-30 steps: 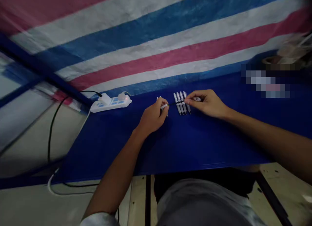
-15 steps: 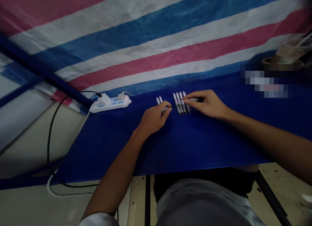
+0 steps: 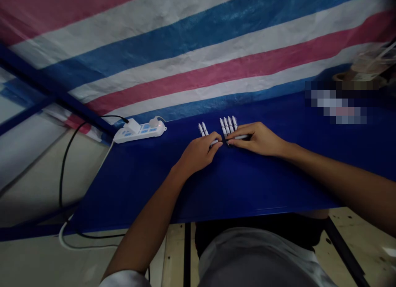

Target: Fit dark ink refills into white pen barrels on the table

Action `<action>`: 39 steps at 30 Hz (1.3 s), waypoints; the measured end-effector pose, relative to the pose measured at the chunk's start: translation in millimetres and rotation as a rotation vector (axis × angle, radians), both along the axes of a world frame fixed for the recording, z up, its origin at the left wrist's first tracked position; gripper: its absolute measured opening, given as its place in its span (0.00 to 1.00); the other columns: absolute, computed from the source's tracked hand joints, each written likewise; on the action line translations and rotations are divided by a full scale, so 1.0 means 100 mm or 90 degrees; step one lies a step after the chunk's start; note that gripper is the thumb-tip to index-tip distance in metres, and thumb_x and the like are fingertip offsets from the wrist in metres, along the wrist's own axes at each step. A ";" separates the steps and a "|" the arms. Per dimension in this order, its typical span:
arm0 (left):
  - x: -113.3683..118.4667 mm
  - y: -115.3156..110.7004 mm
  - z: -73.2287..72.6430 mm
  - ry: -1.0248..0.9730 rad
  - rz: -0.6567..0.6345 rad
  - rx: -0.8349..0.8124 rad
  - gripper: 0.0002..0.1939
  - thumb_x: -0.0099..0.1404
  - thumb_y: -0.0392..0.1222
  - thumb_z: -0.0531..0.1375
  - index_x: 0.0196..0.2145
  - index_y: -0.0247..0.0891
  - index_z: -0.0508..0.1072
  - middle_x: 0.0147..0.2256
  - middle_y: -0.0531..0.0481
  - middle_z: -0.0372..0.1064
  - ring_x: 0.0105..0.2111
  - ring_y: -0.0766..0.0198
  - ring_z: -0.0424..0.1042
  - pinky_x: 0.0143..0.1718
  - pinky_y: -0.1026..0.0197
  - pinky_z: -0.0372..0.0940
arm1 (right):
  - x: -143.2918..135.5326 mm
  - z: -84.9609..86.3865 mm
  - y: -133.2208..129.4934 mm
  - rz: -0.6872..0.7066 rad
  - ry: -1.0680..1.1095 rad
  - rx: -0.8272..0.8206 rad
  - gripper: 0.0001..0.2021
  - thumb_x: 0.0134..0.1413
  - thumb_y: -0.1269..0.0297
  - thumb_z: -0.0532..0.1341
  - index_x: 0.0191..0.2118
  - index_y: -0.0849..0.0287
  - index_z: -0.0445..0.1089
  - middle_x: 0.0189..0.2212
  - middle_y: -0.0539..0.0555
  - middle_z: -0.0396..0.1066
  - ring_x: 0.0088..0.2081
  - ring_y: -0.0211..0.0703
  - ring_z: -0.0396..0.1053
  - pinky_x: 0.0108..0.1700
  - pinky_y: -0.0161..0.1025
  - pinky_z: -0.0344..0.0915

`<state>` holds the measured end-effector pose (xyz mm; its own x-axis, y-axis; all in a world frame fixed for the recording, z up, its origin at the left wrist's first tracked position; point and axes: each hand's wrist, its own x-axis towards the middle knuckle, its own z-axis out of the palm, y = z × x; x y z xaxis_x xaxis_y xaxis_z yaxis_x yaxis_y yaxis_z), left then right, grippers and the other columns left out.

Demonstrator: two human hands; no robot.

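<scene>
My left hand (image 3: 200, 153) is closed in a pinch on a slim white pen part (image 3: 215, 142), whose dark end points right. My right hand (image 3: 262, 139) pinches a whitish pen barrel (image 3: 243, 137), held nearly level. The two pieces face each other with a small space between the fingertips. Just behind my right fingers lies a row of several white pens (image 3: 226, 125) side by side, their lower ends partly hidden by that hand. Two more white pens (image 3: 203, 128) lie beyond my left hand, partly covered by it.
A white power strip (image 3: 145, 130) with plugs and a black cable stands at the back left of the blue table (image 3: 241, 184). A striped plastic sheet (image 3: 198, 60) hangs behind. At the far right are a blurred pale item (image 3: 337, 105) and a plastic cup (image 3: 368, 66).
My right hand has come down and left, bringing its pen barrel closer to the piece in my left hand. My left hand has shifted slightly right. The lying pens have stayed put.
</scene>
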<state>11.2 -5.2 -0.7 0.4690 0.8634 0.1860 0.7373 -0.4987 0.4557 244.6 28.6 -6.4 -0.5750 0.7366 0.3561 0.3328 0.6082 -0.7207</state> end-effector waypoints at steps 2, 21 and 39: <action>0.01 -0.01 -0.01 -0.013 -0.008 -0.014 0.10 0.75 0.45 0.53 0.47 0.41 0.71 0.33 0.52 0.76 0.31 0.60 0.74 0.36 0.58 0.62 | -0.01 0.00 -0.01 0.024 -0.023 0.033 0.14 0.61 0.57 0.64 0.45 0.58 0.83 0.36 0.56 0.82 0.33 0.43 0.76 0.38 0.40 0.70; 0.04 -0.04 -0.01 -0.050 -0.038 -0.048 0.08 0.76 0.46 0.52 0.44 0.41 0.68 0.36 0.52 0.76 0.34 0.61 0.74 0.37 0.59 0.63 | -0.04 -0.04 -0.04 0.032 -0.075 -0.011 0.14 0.67 0.55 0.57 0.46 0.58 0.73 0.34 0.54 0.77 0.32 0.43 0.73 0.35 0.40 0.65; -0.01 0.02 0.00 -0.017 -0.018 -0.055 0.10 0.76 0.45 0.52 0.45 0.41 0.71 0.32 0.53 0.75 0.31 0.61 0.73 0.36 0.59 0.63 | -0.01 -0.07 -0.01 0.018 -0.111 0.036 0.20 0.68 0.57 0.56 0.61 0.58 0.69 0.42 0.57 0.82 0.37 0.47 0.78 0.38 0.41 0.67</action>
